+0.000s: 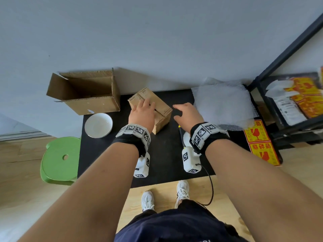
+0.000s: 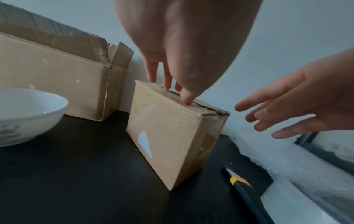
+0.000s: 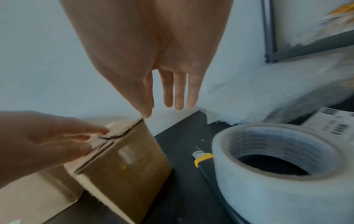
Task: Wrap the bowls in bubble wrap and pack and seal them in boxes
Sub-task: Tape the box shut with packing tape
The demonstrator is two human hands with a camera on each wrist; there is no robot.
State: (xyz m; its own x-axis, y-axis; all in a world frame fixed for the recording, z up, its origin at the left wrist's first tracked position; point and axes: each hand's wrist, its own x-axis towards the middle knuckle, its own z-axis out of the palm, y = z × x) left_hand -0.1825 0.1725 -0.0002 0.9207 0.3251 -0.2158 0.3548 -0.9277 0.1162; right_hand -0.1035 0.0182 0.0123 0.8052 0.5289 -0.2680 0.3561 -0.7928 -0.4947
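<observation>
A small closed cardboard box (image 1: 163, 109) (image 2: 168, 136) (image 3: 122, 159) stands mid-table. My left hand (image 1: 145, 106) (image 2: 168, 89) (image 3: 57, 141) presses straight fingers on its top flaps. Just right of the box, my right hand (image 1: 185, 110) (image 2: 283, 112) (image 3: 168, 98) hovers with fingers spread and holds nothing. A white bowl (image 1: 98, 125) (image 2: 25, 112) sits bare at the table's left. Sheets of bubble wrap (image 1: 222, 103) (image 2: 287, 159) (image 3: 268, 91) lie at the back right. A roll of clear tape (image 3: 277, 166) rests below my right wrist.
A large open cardboard box (image 1: 83, 91) (image 2: 47, 75) stands at the back left of the black table (image 1: 166, 154). A yellow-black utility knife (image 1: 180, 135) (image 2: 241, 188) (image 3: 203, 159) lies beside the tape. Red fragile stickers (image 1: 260, 142), a black shelf (image 1: 288, 102) and a green stool (image 1: 59, 159) flank the table.
</observation>
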